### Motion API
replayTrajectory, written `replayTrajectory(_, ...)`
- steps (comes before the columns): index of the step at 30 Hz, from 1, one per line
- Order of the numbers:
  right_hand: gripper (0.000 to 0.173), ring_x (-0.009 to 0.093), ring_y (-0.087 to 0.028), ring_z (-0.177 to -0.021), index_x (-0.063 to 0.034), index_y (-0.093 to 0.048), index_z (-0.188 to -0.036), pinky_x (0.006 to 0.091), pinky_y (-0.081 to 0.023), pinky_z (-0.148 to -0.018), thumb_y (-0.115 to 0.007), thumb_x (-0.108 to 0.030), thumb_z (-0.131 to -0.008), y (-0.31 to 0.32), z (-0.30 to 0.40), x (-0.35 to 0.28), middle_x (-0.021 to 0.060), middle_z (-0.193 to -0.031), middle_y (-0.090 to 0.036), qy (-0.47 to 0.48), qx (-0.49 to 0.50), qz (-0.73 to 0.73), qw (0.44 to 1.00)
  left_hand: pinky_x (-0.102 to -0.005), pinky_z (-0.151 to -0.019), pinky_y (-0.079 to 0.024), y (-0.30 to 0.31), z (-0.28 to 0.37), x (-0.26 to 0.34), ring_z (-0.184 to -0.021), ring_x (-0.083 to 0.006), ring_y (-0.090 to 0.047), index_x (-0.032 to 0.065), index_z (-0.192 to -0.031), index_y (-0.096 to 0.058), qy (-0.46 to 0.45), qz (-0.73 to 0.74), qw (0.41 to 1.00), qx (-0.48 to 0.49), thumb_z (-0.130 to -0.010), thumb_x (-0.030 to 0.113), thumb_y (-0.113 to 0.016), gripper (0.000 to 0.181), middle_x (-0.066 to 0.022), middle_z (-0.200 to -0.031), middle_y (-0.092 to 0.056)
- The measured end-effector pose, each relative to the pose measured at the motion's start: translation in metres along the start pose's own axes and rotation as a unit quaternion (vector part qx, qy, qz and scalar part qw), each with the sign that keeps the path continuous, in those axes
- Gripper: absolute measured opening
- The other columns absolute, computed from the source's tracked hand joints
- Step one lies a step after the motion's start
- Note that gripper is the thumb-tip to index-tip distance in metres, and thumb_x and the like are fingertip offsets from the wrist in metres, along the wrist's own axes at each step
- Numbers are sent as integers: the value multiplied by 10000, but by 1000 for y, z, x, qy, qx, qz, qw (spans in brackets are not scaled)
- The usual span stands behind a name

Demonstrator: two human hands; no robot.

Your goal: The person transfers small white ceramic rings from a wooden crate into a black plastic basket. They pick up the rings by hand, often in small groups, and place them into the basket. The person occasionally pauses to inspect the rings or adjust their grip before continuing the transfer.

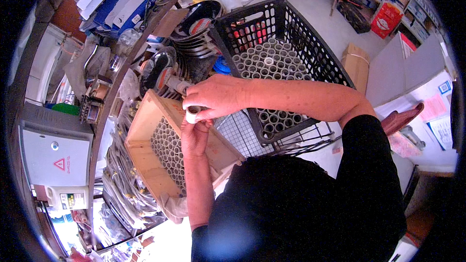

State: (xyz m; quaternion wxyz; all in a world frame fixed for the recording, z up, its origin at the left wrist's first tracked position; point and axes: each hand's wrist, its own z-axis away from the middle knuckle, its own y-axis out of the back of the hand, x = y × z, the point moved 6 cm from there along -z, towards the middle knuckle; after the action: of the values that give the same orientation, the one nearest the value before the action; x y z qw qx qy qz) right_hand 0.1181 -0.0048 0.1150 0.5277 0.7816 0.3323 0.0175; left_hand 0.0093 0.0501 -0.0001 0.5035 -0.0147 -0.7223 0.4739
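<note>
A short white tubular fitting (190, 117) with a dark round opening is held by my right hand (218, 94), its fingers curled around it. Just below, my left hand (196, 136) has its fingertips at the fitting's lower end; part of the grip is hidden. Under the hands stands a wooden box (140, 147) with many grey tubular fittings (165, 145) packed upright inside. Beyond my right forearm, a black plastic crate (316, 49) holds more upright grey fittings (255, 58), among them one whiter fitting (269, 61).
The crate rests on a black wire-mesh cart (244, 134). Stacked black pans (198, 18) in wrapping stand left of it. A brown beam (136, 49) crosses the left side, near a grey electrical cabinet (56, 153) and bundled grey cables (125, 178). A cardboard box (356, 67) lies beyond the crate.
</note>
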Motion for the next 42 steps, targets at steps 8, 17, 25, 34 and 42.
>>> replayTrajectory(8,338,221,-647,-791,-146,-582,-1077,345,-519,-679,-671,-312,-796,102,19,78,72,-913,-639,-144,145,112,972,-324,-698,-507,11,-2,-4,-802,-190,-615,48,-1201,-542,36,41,998,-25,-946,243,-500,325,-89,-981,-660)
replayTrajectory(17,278,342,-633,-899,-88,-586,-1016,440,-506,-769,-647,-188,-763,82,129,228,153,-954,-642,-399,34,232,887,-323,-704,-517,10,-4,-5,-809,-199,-617,50,-1193,-554,44,50,998,-24,-944,234,-500,314,-95,-984,-660)
replayTrajectory(25,201,374,-637,-897,-27,-577,-1005,465,-531,-736,-495,-41,-822,50,182,263,196,-998,-607,-501,-14,299,812,-323,-698,-521,10,-3,-2,-804,-209,-623,39,-1188,-555,44,55,997,-20,-935,239,-514,325,-104,-984,-660)
replayTrajectory(34,180,345,-647,-877,-8,-625,-935,435,-539,-729,-508,-27,-799,27,194,283,193,-973,-620,-476,-54,320,818,-327,-705,-521,7,-3,-1,-827,-212,-619,28,-1204,-522,42,53,997,-26,-948,256,-479,345,-118,-997,-648)
replayTrajectory(42,222,359,-626,-947,-60,-659,-962,449,-514,-795,-495,-54,-813,44,185,278,201,-1037,-628,-542,-20,237,806,-332,-713,-522,7,-3,-1,-832,-214,-620,33,-1196,-523,44,55,997,-32,-955,257,-457,336,-116,-1009,-647)
